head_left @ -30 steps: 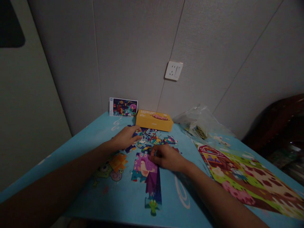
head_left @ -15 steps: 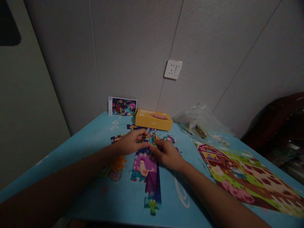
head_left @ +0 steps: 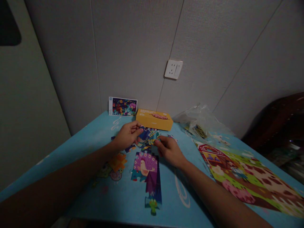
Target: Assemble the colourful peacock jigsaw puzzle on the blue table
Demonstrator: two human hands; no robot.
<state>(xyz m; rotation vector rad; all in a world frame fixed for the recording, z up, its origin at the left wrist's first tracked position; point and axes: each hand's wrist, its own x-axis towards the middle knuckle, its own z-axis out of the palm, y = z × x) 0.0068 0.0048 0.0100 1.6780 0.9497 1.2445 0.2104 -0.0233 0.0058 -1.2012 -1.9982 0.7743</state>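
My left hand [head_left: 128,135] pinches a dark blue jigsaw puzzle piece [head_left: 144,134] between thumb and fingers. Facing it, my right hand [head_left: 170,151] has its thumb and index finger closed at the edge of a colourful piece [head_left: 152,139]; whether the two pieces touch is hard to make out. Just below the hands lies a joined purple peacock section [head_left: 147,167], running down to a piece with a green frog [head_left: 153,205]. An orange puzzle part [head_left: 118,162] rests left of it, partly behind my left forearm. More loose pieces lie under and around the fingers.
A yellow box [head_left: 154,120] stands against the wall, beside a reference picture card [head_left: 124,107]. To the right are a clear plastic bag [head_left: 201,122] with contents and an assembled farm puzzle [head_left: 247,177]. A blue patterned cloth [head_left: 83,199] covers the table.
My hands have moved apart. The left went up and slightly left with a piece, the right a little to the right, uncovering more of the pieces between them and the peacock's top.
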